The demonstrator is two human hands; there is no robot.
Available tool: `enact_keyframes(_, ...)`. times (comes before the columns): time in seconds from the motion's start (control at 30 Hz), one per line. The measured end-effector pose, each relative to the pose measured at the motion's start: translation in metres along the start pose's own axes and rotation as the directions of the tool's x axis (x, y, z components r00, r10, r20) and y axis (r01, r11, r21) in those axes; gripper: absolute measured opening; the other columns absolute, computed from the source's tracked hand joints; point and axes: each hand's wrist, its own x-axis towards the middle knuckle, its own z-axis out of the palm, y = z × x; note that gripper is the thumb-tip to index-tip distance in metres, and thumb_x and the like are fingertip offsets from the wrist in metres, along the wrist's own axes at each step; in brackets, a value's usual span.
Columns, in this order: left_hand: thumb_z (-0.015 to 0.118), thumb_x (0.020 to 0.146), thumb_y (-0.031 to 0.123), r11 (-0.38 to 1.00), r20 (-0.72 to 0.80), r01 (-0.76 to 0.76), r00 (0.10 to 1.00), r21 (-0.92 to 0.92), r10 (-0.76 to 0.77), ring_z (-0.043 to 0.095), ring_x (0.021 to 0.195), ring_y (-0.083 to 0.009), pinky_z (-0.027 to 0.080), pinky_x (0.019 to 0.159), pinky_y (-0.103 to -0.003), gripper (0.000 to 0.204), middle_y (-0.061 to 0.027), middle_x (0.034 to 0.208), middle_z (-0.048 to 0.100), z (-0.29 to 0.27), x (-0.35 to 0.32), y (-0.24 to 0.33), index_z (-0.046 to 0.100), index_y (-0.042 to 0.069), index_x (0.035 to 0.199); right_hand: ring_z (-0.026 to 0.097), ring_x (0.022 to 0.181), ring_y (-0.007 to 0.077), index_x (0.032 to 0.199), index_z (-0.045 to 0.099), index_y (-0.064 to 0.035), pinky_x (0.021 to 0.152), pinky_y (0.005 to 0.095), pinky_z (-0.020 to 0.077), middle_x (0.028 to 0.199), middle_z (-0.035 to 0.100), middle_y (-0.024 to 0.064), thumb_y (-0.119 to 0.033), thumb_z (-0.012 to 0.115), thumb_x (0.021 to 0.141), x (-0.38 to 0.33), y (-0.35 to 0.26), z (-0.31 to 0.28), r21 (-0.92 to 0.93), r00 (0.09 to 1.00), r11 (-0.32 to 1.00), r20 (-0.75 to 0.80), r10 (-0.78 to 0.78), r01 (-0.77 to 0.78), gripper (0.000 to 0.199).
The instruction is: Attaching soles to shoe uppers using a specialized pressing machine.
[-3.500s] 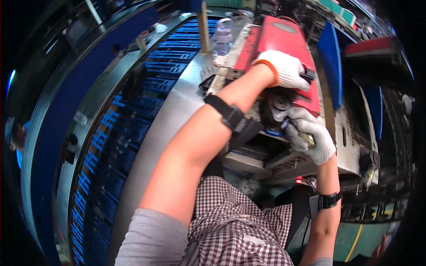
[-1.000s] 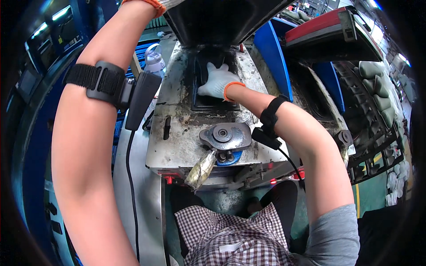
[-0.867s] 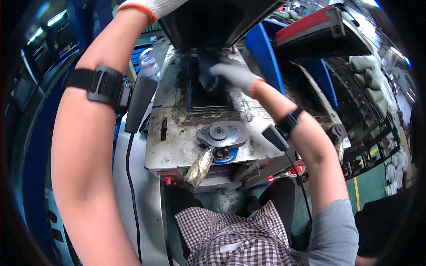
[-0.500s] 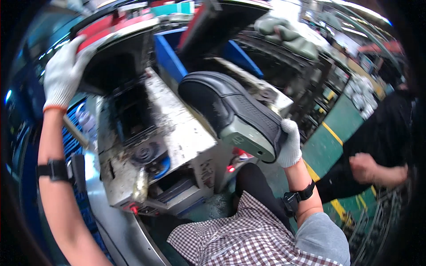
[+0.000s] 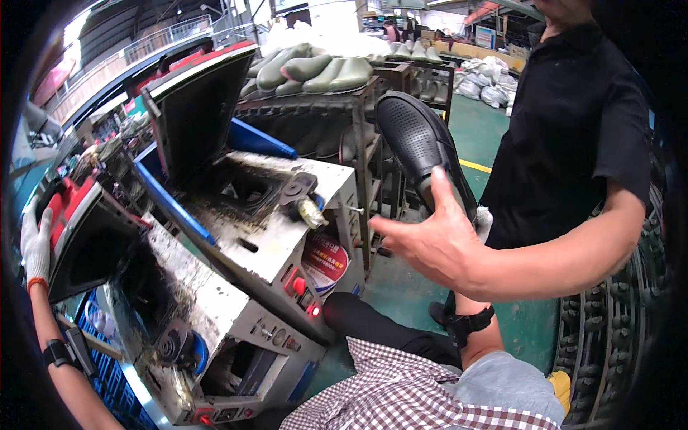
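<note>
My right hand (image 5: 484, 219), in a white glove, holds up a black perforated shoe (image 5: 419, 140) by its heel end. A co-worker's bare open hand (image 5: 430, 247) reaches in front and hides most of my right hand. My right wrist wears a black strap (image 5: 467, 324). At the far left, my left hand (image 5: 33, 242), also in a white glove, holds the edge of the raised red-rimmed lid (image 5: 79, 229) of the near press machine (image 5: 215, 315).
A second press machine (image 5: 287, 229) with an open lid (image 5: 197, 115) stands behind the near one. Green boots (image 5: 315, 68) lie on a rack. A person in a black shirt (image 5: 573, 122) stands at right. Blue crates (image 5: 107, 358) sit low left.
My view has swung right. The shoe rose higher in my right hand, and a co-worker's bare hand has come in next to it. My left hand stays on the lid.
</note>
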Motion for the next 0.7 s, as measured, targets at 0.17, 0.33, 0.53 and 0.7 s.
enact_keyframes(0.17, 0.055, 0.107, 0.046, 0.995, 0.001, 0.062, 0.998, 0.08, -0.063, 0.059, 0.13, -0.0398, 0.044, 0.111, -0.044, 0.053, -0.0215, 0.139, 0.063, -0.016, 0.022, -0.051, 0.058, 0.006, 0.141, 0.068, 0.103, 0.0376, 0.132, 0.057, -0.0043, 0.092, 0.045, 0.0556, 0.108, 0.072, 0.0182, -0.065, 0.086, 0.067, 0.072, -0.115, 0.124, -0.788, 0.777, 0.517, 0.081, 0.625, -0.334, 0.094)
enact_keyframes(0.33, 0.057, 0.108, 0.042, 0.996, 0.273, 0.077, 0.96, -0.043, -0.062, 0.064, 0.103, -0.0223, 0.049, 0.095, -0.035, 0.046, -0.0149, 0.113, 0.07, -0.011, 0.014, 0.0, 0.061, 0.001, 0.13, 0.063, 0.116, 0.0343, 0.133, 0.059, -0.0122, 0.092, 0.0585, 0.0521, 0.109, 0.07, 0.0132, -0.06, 0.085, 0.063, 0.093, -0.181, 0.185, -0.768, 0.849, 0.581, 0.094, 0.52, -0.271, 0.088)
enact_keyframes(0.53, 0.056, 0.109, 0.038, 0.993, 0.138, 0.117, 0.984, -0.023, -0.112, 0.066, 0.114, -0.0316, 0.049, 0.101, -0.039, 0.043, -0.0193, 0.124, 0.068, 0.0, -0.013, -0.004, 0.06, 0.003, 0.132, 0.059, 0.127, 0.0229, 0.138, 0.061, -0.0127, 0.105, 0.0429, 0.0496, 0.128, 0.065, 0.0114, -0.062, 0.086, 0.069, 0.045, -0.083, 0.141, 0.319, 0.903, 0.865, 0.321, 0.285, -0.387, 0.089)
enact_keyframes(0.7, 0.056, 0.109, 0.035, 0.995, -0.043, 0.026, 0.999, 0.096, -0.022, 0.06, 0.126, -0.0333, 0.044, 0.109, -0.041, 0.044, -0.0177, 0.136, 0.063, 0.016, -0.069, -0.117, 0.057, 0.005, 0.141, 0.067, 0.115, 0.0338, 0.133, 0.062, -0.0087, 0.101, 0.0479, 0.0533, 0.123, 0.072, 0.0122, -0.046, 0.06, 0.103, 0.075, -0.128, 0.143, -0.439, 0.329, 0.433, 0.893, 0.306, 0.787, 0.047)
